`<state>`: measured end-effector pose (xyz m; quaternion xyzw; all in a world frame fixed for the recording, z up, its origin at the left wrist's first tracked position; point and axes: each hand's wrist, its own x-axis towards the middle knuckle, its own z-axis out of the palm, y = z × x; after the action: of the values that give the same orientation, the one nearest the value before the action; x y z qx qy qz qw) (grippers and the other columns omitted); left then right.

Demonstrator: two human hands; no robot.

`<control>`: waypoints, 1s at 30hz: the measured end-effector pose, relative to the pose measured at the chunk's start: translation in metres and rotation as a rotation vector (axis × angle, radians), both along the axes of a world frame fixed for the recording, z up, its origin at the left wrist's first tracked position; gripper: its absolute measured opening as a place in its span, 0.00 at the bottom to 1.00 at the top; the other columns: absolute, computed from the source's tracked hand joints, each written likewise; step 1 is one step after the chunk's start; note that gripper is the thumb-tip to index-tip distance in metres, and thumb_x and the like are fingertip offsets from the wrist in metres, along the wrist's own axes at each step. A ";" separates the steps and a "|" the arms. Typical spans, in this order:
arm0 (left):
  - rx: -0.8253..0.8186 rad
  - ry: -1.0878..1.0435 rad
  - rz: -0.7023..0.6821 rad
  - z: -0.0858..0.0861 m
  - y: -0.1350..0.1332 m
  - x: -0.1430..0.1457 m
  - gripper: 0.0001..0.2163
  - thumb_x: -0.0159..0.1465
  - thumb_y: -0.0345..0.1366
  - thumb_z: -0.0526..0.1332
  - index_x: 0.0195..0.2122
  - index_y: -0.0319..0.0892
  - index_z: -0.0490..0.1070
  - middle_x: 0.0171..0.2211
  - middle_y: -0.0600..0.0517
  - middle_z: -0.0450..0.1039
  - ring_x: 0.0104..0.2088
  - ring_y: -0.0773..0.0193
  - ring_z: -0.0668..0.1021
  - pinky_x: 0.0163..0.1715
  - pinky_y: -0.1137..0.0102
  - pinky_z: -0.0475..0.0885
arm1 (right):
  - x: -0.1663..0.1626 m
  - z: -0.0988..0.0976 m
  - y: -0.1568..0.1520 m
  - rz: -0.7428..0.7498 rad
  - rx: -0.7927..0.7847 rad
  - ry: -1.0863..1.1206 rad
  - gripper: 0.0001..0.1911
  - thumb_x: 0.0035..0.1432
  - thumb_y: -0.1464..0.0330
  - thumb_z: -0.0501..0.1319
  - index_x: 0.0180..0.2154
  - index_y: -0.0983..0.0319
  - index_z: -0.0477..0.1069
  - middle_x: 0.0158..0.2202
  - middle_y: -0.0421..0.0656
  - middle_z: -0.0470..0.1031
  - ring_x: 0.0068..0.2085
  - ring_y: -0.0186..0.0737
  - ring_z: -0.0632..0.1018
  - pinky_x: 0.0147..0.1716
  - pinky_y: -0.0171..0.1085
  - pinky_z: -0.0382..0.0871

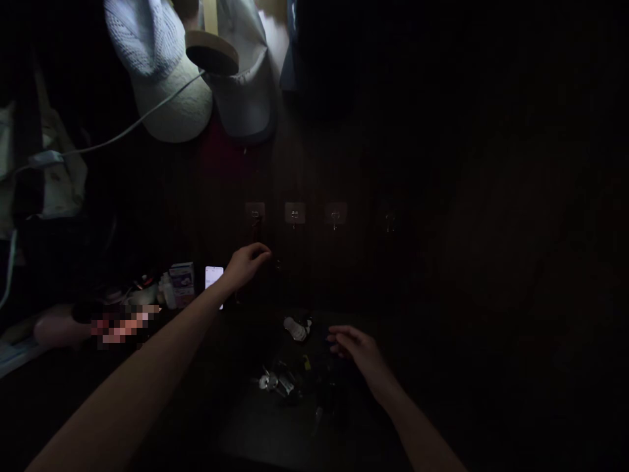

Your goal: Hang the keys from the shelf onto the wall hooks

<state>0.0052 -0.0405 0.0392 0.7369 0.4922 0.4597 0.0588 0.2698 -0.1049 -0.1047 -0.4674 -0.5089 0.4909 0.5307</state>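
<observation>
My left hand [248, 264] reaches out below a row of wall hooks, fingertips pinched together. A faint metallic glint shows just past them, too dark to name. Lower and to the right, my right hand [356, 344] hovers with its fingers bent and pressed together. A small bluish spot appears at those fingertips; what it belongs to is unclear. Left of the right hand lies a group of pale rounded pieces [295, 328] on the dark surface. A bunch of keys [278, 381] lies nearer to me, between my forearms.
Adhesive hooks [295, 214] line the dark wall. Caps [171, 98] hang above, with a lamp [211, 52] and its white cable in front. A lit phone [213, 276] stands beside my left wrist, near a small box [183, 283] and bottles [168, 290]. Bags hang at left.
</observation>
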 end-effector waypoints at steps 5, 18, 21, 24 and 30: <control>0.067 0.048 0.117 0.027 0.026 -0.014 0.09 0.56 0.37 0.57 0.33 0.43 0.75 0.35 0.51 0.77 0.38 0.60 0.76 0.39 0.69 0.68 | 0.027 -0.020 0.010 -0.148 0.173 -0.207 0.13 0.46 0.59 0.59 0.30 0.60 0.75 0.32 0.45 0.79 0.38 0.45 0.78 0.40 0.41 0.70; 0.125 -0.093 0.285 0.052 0.073 -0.022 0.09 0.53 0.35 0.60 0.36 0.42 0.72 0.39 0.49 0.76 0.41 0.60 0.76 0.41 0.69 0.68 | 0.032 -0.051 0.024 -0.206 0.264 -0.434 0.14 0.48 0.59 0.54 0.27 0.58 0.74 0.32 0.43 0.78 0.38 0.45 0.77 0.41 0.41 0.68; 0.111 -0.101 0.282 0.054 0.079 -0.024 0.07 0.53 0.34 0.59 0.34 0.42 0.73 0.39 0.49 0.77 0.41 0.60 0.76 0.42 0.69 0.68 | 0.032 -0.051 0.024 -0.203 0.254 -0.450 0.13 0.48 0.59 0.54 0.28 0.58 0.74 0.32 0.42 0.78 0.38 0.45 0.77 0.40 0.40 0.68; 0.089 -0.113 0.267 0.054 0.086 -0.029 0.07 0.52 0.34 0.60 0.32 0.42 0.74 0.38 0.50 0.77 0.40 0.59 0.77 0.41 0.69 0.68 | 0.031 -0.049 0.022 -0.192 0.249 -0.453 0.13 0.49 0.60 0.54 0.28 0.58 0.74 0.32 0.43 0.78 0.38 0.45 0.77 0.41 0.41 0.68; 0.036 -0.210 0.212 0.049 0.100 -0.038 0.10 0.51 0.37 0.60 0.33 0.41 0.76 0.35 0.49 0.78 0.37 0.60 0.78 0.37 0.71 0.71 | 0.030 -0.048 0.021 -0.195 0.247 -0.438 0.11 0.49 0.61 0.54 0.27 0.57 0.74 0.32 0.43 0.78 0.38 0.46 0.76 0.41 0.42 0.67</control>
<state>-0.0324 0.0596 0.0886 0.6295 0.5501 0.5466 0.0480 0.3002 -0.0839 -0.1527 -0.5407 -0.6202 0.2589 0.5059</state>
